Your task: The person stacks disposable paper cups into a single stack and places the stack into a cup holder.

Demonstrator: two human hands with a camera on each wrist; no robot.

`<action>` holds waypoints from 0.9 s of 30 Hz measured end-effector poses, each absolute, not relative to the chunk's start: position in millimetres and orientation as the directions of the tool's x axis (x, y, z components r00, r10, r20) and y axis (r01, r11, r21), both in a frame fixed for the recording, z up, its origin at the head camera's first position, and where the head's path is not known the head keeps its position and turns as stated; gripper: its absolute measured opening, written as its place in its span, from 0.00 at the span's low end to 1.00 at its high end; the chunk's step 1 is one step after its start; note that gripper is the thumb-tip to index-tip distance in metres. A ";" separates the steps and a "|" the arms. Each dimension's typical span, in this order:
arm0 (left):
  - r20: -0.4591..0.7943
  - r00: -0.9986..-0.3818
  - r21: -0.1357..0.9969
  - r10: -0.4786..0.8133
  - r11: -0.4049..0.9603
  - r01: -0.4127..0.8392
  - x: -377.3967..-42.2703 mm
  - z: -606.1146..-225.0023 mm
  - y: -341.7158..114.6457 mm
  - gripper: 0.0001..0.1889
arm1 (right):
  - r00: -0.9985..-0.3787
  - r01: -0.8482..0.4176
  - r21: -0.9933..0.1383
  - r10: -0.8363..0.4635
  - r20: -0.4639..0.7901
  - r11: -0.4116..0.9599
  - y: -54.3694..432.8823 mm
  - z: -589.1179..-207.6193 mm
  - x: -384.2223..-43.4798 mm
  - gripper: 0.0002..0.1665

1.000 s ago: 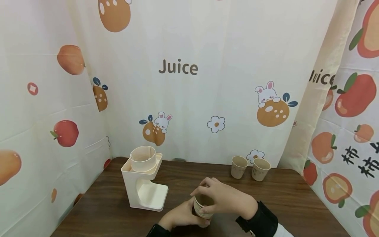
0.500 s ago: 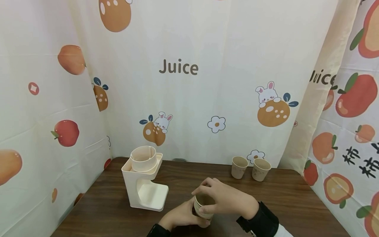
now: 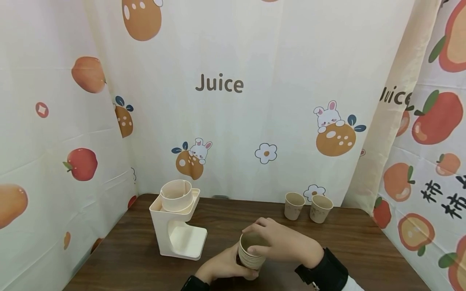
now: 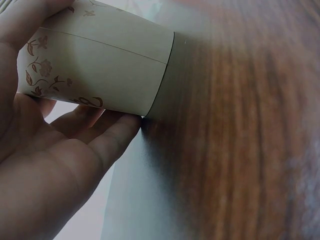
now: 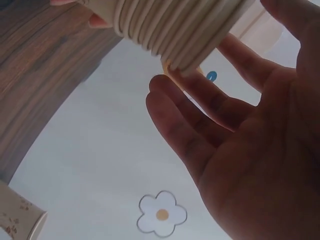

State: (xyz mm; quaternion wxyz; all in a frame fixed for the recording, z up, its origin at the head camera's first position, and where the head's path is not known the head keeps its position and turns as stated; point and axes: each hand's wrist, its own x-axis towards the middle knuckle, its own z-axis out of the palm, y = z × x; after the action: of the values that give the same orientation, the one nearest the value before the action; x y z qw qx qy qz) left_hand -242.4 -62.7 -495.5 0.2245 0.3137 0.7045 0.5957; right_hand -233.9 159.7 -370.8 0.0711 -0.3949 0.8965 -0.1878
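A stack of beige paper cups (image 3: 249, 260) stands near the front middle of the table, its rims nested closely. My left hand (image 3: 226, 264) grips the lower part, thumb on one side and fingers round the other. In the left wrist view the bottom cup (image 4: 100, 60) shows a brown flower print, with its base at the wood surface. Over the top, my right hand (image 3: 282, 244) holds the rim between thumb and fingers. Several ridged rims (image 5: 175, 30) show in the right wrist view, beside the right fingers (image 5: 185, 130).
A cream-coloured machine (image 3: 162, 230) with a round cup-like top and a flat base plate stands left on the brown wooden table (image 3: 120, 246). Two single paper cups (image 3: 294, 206) stand at the back right. Printed cloth (image 3: 233, 121) hangs behind and along both sides.
My right hand has shifted slightly right, and the top of the stack now tilts a little that way, with more rims showing. The left hand has stayed in place.
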 end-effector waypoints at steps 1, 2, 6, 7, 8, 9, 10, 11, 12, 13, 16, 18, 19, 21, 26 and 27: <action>0.061 -0.704 0.981 0.708 0.088 0.173 -242.4 -495.5 -62.7 0.39 | -0.683 -0.679 -0.389 -0.730 0.023 0.623 161.4 -370.3 -234.6 0.26; 0.065 -0.705 0.981 0.707 0.082 0.173 -242.4 -495.6 -62.5 0.40 | -0.686 -0.679 -0.384 -0.727 0.028 0.626 163.2 -370.0 -235.4 0.26; 0.080 -0.719 0.975 0.691 0.097 0.202 -242.2 -496.4 -62.3 0.39 | -0.703 -0.667 -0.386 -0.710 0.044 0.637 172.8 -369.9 -238.9 0.25; 0.078 -0.724 0.973 0.686 0.105 0.204 -242.2 -496.4 -62.4 0.39 | -0.708 -0.664 -0.386 -0.705 0.049 0.640 175.3 -370.1 -240.0 0.25; 0.073 -0.729 0.972 0.680 0.115 0.205 -242.2 -496.6 -62.4 0.39 | -0.713 -0.659 -0.390 -0.700 0.050 0.643 177.8 -370.5 -241.3 0.25; 0.067 -0.735 0.971 0.675 0.126 0.204 -242.4 -496.7 -62.4 0.40 | -0.722 -0.648 -0.395 -0.690 0.047 0.651 180.2 -370.9 -242.8 0.25; 0.063 -0.739 0.970 0.671 0.132 0.202 -242.5 -496.9 -62.5 0.40 | -0.730 -0.638 -0.401 -0.682 0.045 0.657 182.4 -371.4 -244.3 0.25; 0.058 -0.740 0.971 0.670 0.134 0.197 -242.7 -497.1 -62.5 0.40 | -0.741 -0.626 -0.403 -0.670 0.040 0.667 184.5 -371.8 -245.8 0.25; 0.055 -0.741 0.972 0.669 0.134 0.193 -242.8 -497.1 -62.7 0.40 | -0.748 -0.617 -0.408 -0.662 0.039 0.673 186.3 -372.1 -247.3 0.25; 0.056 -0.740 0.972 0.670 0.132 0.194 -243.0 -497.2 -62.8 0.40 | -0.754 -0.609 -0.412 -0.656 0.037 0.677 188.0 -372.5 -248.9 0.25; 0.065 -0.739 0.969 0.670 0.134 0.207 -242.5 -497.3 -62.9 0.40 | -0.762 -0.598 -0.424 -0.646 0.040 0.680 192.5 -373.4 -253.3 0.25; 0.065 -0.744 0.967 0.665 0.142 0.212 -241.9 -497.1 -62.8 0.40 | -0.759 -0.603 -0.431 -0.649 0.051 0.671 195.3 -374.0 -256.2 0.25; 0.064 -0.748 0.965 0.661 0.149 0.214 -241.5 -497.0 -62.6 0.39 | -0.762 -0.600 -0.434 -0.646 0.054 0.672 196.9 -374.4 -257.5 0.25; 0.061 -0.755 0.963 0.653 0.159 0.216 -241.0 -496.7 -62.4 0.39 | -0.773 -0.587 -0.443 -0.631 0.060 0.677 200.3 -375.1 -260.1 0.24; 0.055 -0.754 0.965 0.654 0.160 0.209 -240.4 -496.0 -62.3 0.39 | -0.808 -0.557 -0.447 -0.582 0.093 0.700 211.7 -380.6 -269.7 0.21; 0.051 -0.753 0.966 0.656 0.158 0.204 -240.3 -495.9 -62.5 0.39 | -0.806 -0.564 -0.437 -0.581 0.110 0.700 214.5 -382.3 -272.3 0.21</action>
State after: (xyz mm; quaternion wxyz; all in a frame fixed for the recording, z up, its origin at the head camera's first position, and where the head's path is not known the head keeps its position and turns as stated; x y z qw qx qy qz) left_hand -240.3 -62.5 -495.9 0.1953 0.2923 0.7355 0.5791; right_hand -272.3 214.5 -382.3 0.0181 -0.3107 0.9219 -0.2309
